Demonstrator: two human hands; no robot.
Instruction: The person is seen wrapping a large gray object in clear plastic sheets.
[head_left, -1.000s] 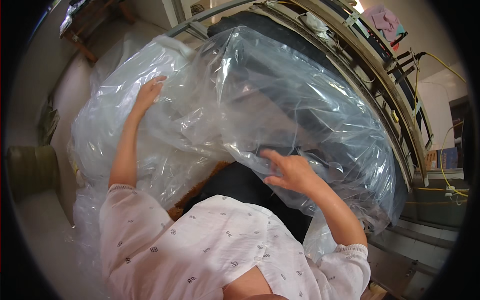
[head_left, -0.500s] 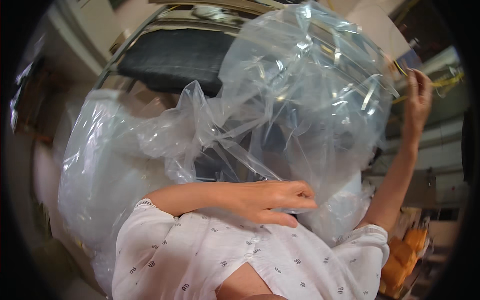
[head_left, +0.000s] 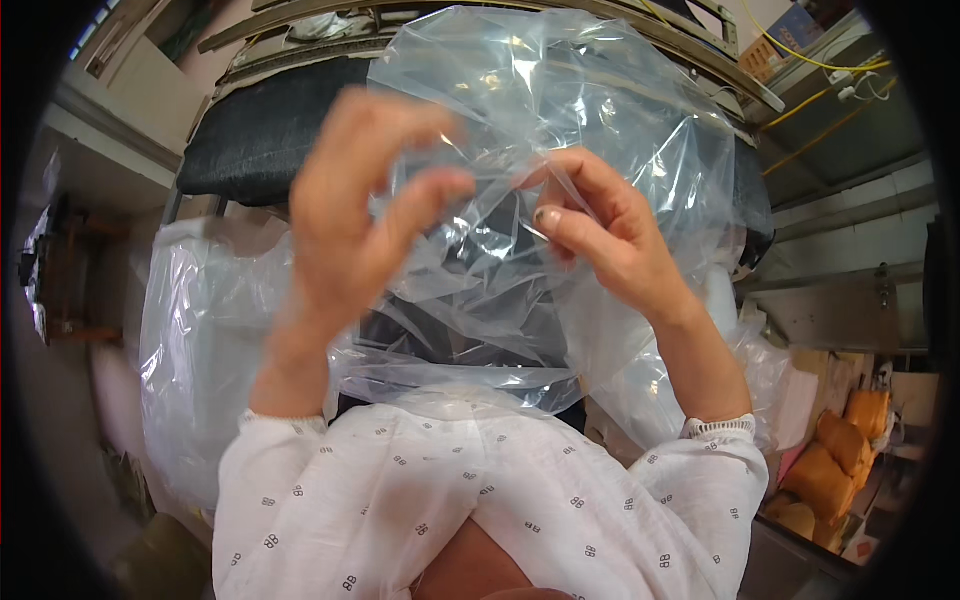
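Observation:
A large clear plastic bag point(head_left: 630, 120) lies bunched and creased before me. Its loose film spreads down toward my shirt. My right hand point(head_left: 610, 225) has its fingers curled together, gripping a gathered part of the bag near the middle. Over the bag's left side, my left hand point(head_left: 365, 190) is raised and smeared by motion. A gap shows between its thumb and bent fingers, and I see nothing held there. Dark material shows through the film below the hands.
A black padded piece point(head_left: 260, 130) lies at the back left, with wooden strips point(head_left: 320, 25) behind. Plastic-covered white bulk point(head_left: 200, 300) stands at left. A yellow cable point(head_left: 830, 65) hangs at upper right; orange-brown bundles point(head_left: 840, 450) sit at lower right.
My left hand has risen from in front of my chest to above the bag. The right hand has come in from the far right and taken hold of the film.

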